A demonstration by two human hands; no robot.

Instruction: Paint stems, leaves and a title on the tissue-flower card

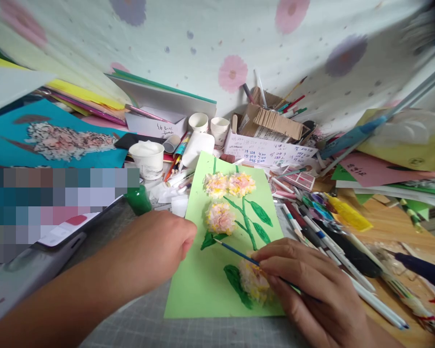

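Note:
My right hand grips a thin blue paintbrush, its tip touching or just over a painted green leaf below the middle-left flower. Under it lies a light green sheet of paper with green painted stems and leaves. Raised pink, white and yellow flowers are stuck on the sheet; my right hand partly covers the lowest one. My left hand is closed in a fist at the sheet's left edge. What its fingers hold, if anything, is hidden. A small jar of green paint stands just beyond it.
Paper cups stand behind the sheet, near a cardboard box of brushes and pens. Many markers crowd the right side. A phone leans at left before a blue sheet. A grey cutting mat lies underneath.

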